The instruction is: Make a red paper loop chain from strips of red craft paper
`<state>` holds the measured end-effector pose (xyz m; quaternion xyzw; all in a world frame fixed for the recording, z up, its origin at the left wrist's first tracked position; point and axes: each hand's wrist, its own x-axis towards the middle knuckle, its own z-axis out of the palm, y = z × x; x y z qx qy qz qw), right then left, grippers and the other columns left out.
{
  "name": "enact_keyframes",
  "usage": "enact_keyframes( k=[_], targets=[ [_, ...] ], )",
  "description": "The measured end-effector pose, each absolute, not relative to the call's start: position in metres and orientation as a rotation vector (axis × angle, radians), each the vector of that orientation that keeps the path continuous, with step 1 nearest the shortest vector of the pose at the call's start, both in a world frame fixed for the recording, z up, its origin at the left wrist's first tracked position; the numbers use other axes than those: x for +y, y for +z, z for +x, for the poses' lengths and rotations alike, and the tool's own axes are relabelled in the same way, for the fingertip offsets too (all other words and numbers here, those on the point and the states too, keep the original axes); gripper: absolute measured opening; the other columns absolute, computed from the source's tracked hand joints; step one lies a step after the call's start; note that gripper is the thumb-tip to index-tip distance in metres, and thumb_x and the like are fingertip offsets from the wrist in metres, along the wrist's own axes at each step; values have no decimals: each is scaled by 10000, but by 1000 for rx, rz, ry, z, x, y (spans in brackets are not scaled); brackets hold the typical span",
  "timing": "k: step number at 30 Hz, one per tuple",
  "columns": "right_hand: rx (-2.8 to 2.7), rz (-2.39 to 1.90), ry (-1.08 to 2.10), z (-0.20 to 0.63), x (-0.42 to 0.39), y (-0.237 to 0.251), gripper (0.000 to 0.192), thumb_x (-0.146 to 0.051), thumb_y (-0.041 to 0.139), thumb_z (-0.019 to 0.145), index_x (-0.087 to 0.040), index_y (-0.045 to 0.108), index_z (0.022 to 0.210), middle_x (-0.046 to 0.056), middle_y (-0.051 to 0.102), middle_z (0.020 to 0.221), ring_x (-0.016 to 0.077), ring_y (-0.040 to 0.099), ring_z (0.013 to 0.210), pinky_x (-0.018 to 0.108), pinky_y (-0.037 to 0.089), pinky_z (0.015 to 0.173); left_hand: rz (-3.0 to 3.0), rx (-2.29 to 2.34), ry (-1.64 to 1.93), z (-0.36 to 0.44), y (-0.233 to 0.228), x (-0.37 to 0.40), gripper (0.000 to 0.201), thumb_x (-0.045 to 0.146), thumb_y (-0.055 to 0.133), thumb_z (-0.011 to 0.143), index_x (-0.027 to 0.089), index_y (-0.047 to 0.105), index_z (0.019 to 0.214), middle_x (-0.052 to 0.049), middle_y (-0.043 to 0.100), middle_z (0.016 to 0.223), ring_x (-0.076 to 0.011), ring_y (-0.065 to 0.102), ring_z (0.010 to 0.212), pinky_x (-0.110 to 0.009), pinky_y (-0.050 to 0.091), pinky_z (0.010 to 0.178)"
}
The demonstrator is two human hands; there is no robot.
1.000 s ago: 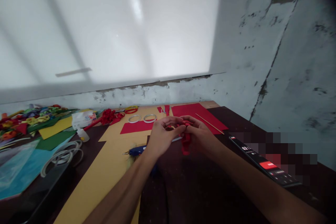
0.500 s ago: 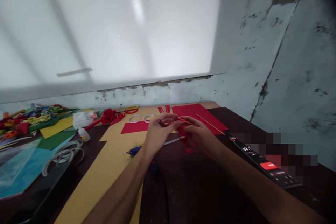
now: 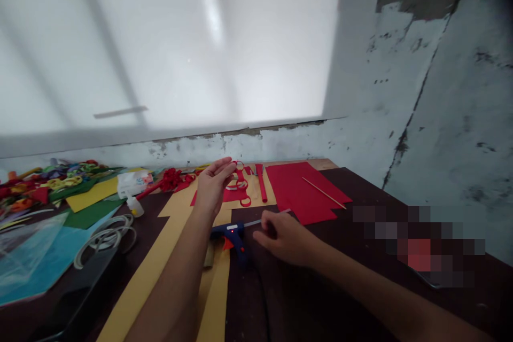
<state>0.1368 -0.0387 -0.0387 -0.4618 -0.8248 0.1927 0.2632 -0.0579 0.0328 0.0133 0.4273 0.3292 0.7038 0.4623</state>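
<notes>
My left hand (image 3: 214, 181) is raised over the table, its thumb and fingers pinching the upper end of a curled red paper strip (image 3: 241, 176). Several loops of the strip dangle beside the fingertips. Lower and to the right is my right hand (image 3: 286, 238), fingers bent, thumb apart, with nothing visible in it. It is close to the blue hot glue gun (image 3: 234, 232), which has an orange trigger and a small red light. The gun's pale glue stick (image 3: 254, 221) runs behind the right hand; whether they touch I cannot tell.
Red paper sheets (image 3: 296, 184) with a thin wooden stick (image 3: 324, 192) lie at the back right. Beside them is a rolled red tube (image 3: 262, 187). Tan paper (image 3: 140, 272), a glue bottle (image 3: 135, 206), coiled white cord (image 3: 86, 243) and colourful craft pieces (image 3: 52, 181) occupy the left.
My hands have parted. The left has lifted left with the red strip; the right has let go of it and come down beside the glue gun. The view has shifted slightly.
</notes>
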Motion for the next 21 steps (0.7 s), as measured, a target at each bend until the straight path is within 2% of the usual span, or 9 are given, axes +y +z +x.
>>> enact_keyframes(
  k=[4,8,12,18,21],
  targets=[
    [-2460,-1407,407,105,-50,-31,367,-560,561,785,-201,632,812,73,709,751,248,672,709,301,420,592,1037,839,1741,-66,10,39,415,249,883,582,158,745,963,-47,732,877,-85,659,728,-180,480,674],
    [-2555,-1638,346,77,-48,-26,495,-581,544,748,-152,721,921,185,742,923,369,709,862,412,524,680,1073,886,1749,-67,8,40,437,279,884,568,160,747,965,-58,738,883,-97,654,721,-192,469,659],
    [-2557,-1688,395,63,-41,-30,525,-541,575,729,-132,737,1015,206,742,982,374,712,923,422,562,728,1129,929,1761,-67,4,42,447,304,878,568,159,747,970,-76,749,899,-133,669,757,-223,475,680],
    [-2479,-1669,463,60,-41,-33,457,-456,599,721,-130,729,1013,195,744,991,364,716,931,419,579,734,1180,946,1763,-64,3,43,439,309,868,583,156,745,976,-76,751,888,-148,678,772,-252,495,717],
    [-2431,-1644,401,60,-43,-33,437,-434,605,712,-124,709,1002,189,742,985,363,716,917,431,579,746,1188,964,1760,-62,4,41,447,315,868,578,150,744,974,-77,750,875,-158,683,778,-275,508,744]
  ],
)
